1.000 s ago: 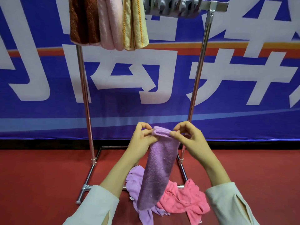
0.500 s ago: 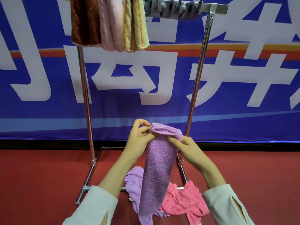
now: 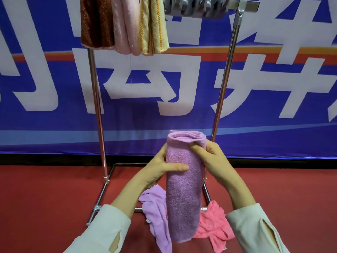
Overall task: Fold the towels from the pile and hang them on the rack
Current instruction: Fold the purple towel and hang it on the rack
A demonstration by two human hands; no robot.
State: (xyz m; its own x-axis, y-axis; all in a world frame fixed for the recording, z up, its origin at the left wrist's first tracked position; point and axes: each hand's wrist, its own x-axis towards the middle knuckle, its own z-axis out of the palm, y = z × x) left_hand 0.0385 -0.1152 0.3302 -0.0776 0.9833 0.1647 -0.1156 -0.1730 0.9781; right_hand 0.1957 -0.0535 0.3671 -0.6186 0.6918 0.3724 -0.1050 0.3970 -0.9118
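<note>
A folded purple towel hangs upright in front of me, held between both hands. My left hand grips its left side, thumb across the front. My right hand pinches its upper right edge near the top fold. Below on the floor lie a light purple towel and a pink towel. Above, the metal rack carries a brown towel, a pale pink towel and a yellow towel on its top bar.
Grey clips sit bunched on the top bar right of the hung towels. The rack's base frame stands on the red floor. A blue banner with white characters fills the background.
My left hand has slid down from the towel's top corner and now wraps its side. My right hand has shifted to the upper right edge. The towel sits a little higher.
</note>
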